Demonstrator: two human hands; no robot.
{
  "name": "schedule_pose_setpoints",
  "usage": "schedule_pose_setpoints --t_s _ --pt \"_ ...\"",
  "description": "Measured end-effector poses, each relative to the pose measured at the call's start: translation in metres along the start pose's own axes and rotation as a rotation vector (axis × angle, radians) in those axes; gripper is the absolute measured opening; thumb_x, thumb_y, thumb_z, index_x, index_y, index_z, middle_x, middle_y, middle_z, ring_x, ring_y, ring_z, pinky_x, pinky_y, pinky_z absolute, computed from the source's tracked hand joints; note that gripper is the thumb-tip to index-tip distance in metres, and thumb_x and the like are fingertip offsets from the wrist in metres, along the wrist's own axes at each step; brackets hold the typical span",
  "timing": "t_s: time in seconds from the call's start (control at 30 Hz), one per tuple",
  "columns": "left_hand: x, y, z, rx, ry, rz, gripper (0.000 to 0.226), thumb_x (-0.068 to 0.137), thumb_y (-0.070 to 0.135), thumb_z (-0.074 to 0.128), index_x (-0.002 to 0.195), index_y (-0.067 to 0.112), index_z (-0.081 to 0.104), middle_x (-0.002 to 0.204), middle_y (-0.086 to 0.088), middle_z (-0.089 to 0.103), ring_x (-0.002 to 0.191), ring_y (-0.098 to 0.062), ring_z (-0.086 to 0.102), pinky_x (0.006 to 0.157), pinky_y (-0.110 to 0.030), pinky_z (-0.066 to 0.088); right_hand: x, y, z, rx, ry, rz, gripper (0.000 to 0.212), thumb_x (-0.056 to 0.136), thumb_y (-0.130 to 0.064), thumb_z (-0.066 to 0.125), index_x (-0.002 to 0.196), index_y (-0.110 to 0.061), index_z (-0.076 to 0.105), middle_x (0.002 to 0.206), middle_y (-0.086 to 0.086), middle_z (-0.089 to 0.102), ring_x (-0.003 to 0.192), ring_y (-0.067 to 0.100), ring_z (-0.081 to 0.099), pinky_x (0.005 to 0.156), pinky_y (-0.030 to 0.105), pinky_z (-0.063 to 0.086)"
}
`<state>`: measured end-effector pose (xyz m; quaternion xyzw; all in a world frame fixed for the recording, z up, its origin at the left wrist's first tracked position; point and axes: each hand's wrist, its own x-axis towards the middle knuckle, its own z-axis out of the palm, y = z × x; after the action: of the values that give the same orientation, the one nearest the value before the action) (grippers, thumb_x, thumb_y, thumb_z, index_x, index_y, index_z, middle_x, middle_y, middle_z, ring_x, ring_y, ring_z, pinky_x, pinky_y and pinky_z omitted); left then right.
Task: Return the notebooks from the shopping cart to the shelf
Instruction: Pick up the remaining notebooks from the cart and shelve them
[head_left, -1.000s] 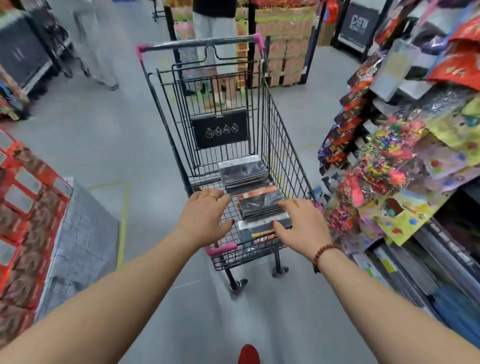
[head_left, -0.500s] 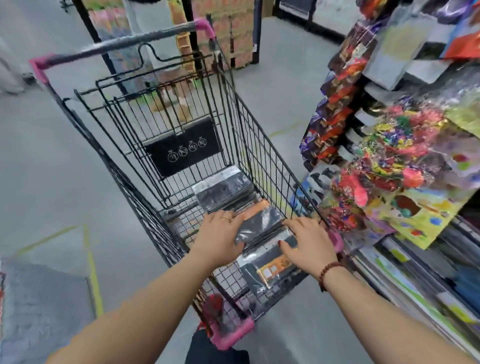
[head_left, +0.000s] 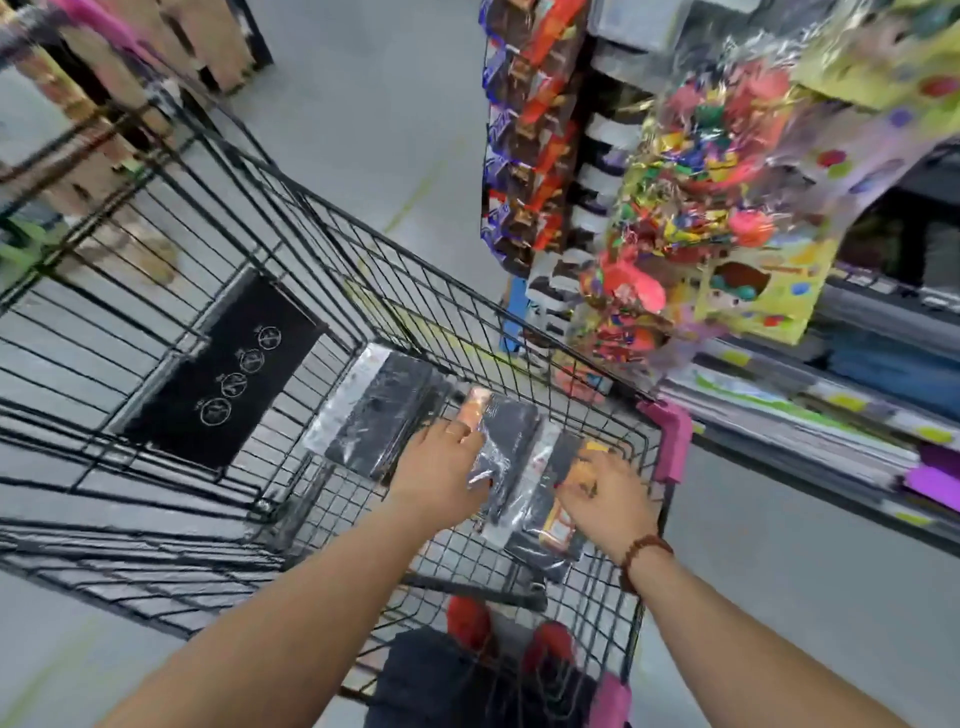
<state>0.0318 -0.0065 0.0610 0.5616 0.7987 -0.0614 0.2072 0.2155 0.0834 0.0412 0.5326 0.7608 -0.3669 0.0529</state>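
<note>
Three stacks of black, plastic-wrapped notebooks lie in a row on the floor of the black wire shopping cart (head_left: 363, 291). The far stack (head_left: 376, 415) is untouched. My left hand (head_left: 441, 465) lies on the middle stack (head_left: 511, 431), with the thumb pinching its crinkled wrap at the near edge. My right hand (head_left: 608, 493) rests with bent fingers on the orange label of the nearest stack (head_left: 540, 525); blur hides whether it grips. The shelf (head_left: 831, 421), stocked with flat paper goods, runs along the right, just beyond the cart's pink corner (head_left: 670, 441).
Hanging bags of colourful party goods (head_left: 701, 208) and snack packs (head_left: 524, 135) crowd the rack above the shelf, close to the cart's right side. A black sign panel (head_left: 228, 374) hangs at the cart's far end. Stacked cartons (head_left: 208, 47) stand beyond on the grey floor.
The view has closed in and tilted down over the cart. Both hands moved from the cart's near rim down onto the notebook stacks, the right one onto the orange label.
</note>
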Motion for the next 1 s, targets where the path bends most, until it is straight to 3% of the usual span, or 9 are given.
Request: schedule_pose_setpoints --t_s 0.17,0.33,0.43,0.5,0.6,0.7,0.87,0.93,1.0 --pt "0.015 0.008 0.023 0.008 -0.045 0.064 0.053 0.086 0.043 0.047 0.136 0.026 0.042 0.139 0.0 0.047 0.127 -0.023 0.043 0.105 -0.04 0.037 0.004 0.015 0.028 0.203 0.055 0.146 0.048 0.083 -0.029 0.064 0.127 -0.017 0.051 0.117 0.004 0.053 0.112 0.025 0.053 0.094 0.031 0.045" --pt "0.028 -0.002 0.043 0.018 -0.129 0.144 0.057 0.086 0.045 0.049 0.139 0.027 0.037 0.143 0.001 0.043 0.134 -0.023 0.036 0.111 -0.041 0.032 0.012 0.021 0.059 0.42 0.141 0.337 0.06 0.08 -0.033 0.068 0.133 -0.015 0.046 0.133 0.005 0.053 0.12 0.026 0.052 0.102 0.037 0.044" --pt "0.041 -0.014 0.053 0.025 -0.17 0.193 0.055 0.087 0.043 0.049 0.138 0.027 0.039 0.142 0.002 0.043 0.135 -0.022 0.036 0.113 -0.04 0.029 0.022 0.03 0.078 0.508 0.192 0.424 0.055 0.079 -0.032 0.069 0.129 -0.017 0.051 0.126 0.002 0.058 0.101 0.019 0.062 0.077 0.023 0.054" --pt "0.05 -0.024 0.06 0.022 -0.185 0.216 0.055 0.086 0.043 0.05 0.138 0.026 0.04 0.141 0.002 0.044 0.132 -0.022 0.038 0.11 -0.04 0.033 0.029 0.036 0.092 0.52 0.219 0.49 0.046 0.081 -0.026 0.07 0.122 -0.015 0.053 0.116 0.004 0.062 0.079 0.012 0.06 0.052 0.008 0.04" --pt "0.062 -0.036 0.071 0.006 -0.182 0.22 0.055 0.086 0.043 0.049 0.137 0.023 0.042 0.14 0.001 0.045 0.131 -0.023 0.039 0.109 -0.042 0.036 0.038 0.043 0.114 0.516 0.23 0.586 0.038 0.082 -0.022 0.07 0.115 -0.013 0.053 0.105 0.005 0.063 0.065 0.003 0.053 0.042 0.006 0.034" --pt "0.074 -0.043 0.082 -0.046 -0.177 0.217 0.052 0.086 0.041 0.051 0.134 0.021 0.046 0.138 0.0 0.048 0.129 -0.022 0.04 0.109 -0.042 0.036 0.048 0.044 0.131 0.468 0.29 0.641 0.048 0.076 -0.028 0.074 0.114 -0.011 0.052 0.106 0.008 0.063 0.083 0.019 0.064 0.063 0.018 0.051" --pt "0.08 -0.051 0.099 -0.073 -0.197 0.238 0.054 0.085 0.038 0.052 0.136 0.022 0.044 0.137 -0.002 0.048 0.13 -0.023 0.04 0.107 -0.043 0.037 0.063 0.04 0.146 0.342 0.348 0.787 0.09 0.067 -0.044 0.079 0.135 -0.005 0.035 0.128 0.017 0.051 0.114 0.033 0.054 0.085 0.04 0.052" --pt "0.08 -0.053 0.103 -0.09 -0.183 0.253 0.053 0.085 0.036 0.054 0.135 0.021 0.046 0.135 -0.002 0.05 0.127 -0.023 0.042 0.107 -0.039 0.038 0.067 0.038 0.151 0.264 0.33 0.843 0.095 0.07 -0.043 0.078 0.139 -0.003 0.028 0.134 0.019 0.044 0.119 0.032 0.049 0.088 0.04 0.051" --pt "0.08 -0.056 0.105 -0.106 -0.17 0.271 0.051 0.085 0.035 0.055 0.133 0.02 0.048 0.131 -0.002 0.053 0.124 -0.022 0.044 0.106 -0.038 0.039 0.068 0.036 0.156 0.185 0.338 0.857 0.08 0.074 -0.04 0.075 0.131 -0.002 0.035 0.129 0.018 0.042 0.111 0.029 0.051 0.078 0.037 0.052"
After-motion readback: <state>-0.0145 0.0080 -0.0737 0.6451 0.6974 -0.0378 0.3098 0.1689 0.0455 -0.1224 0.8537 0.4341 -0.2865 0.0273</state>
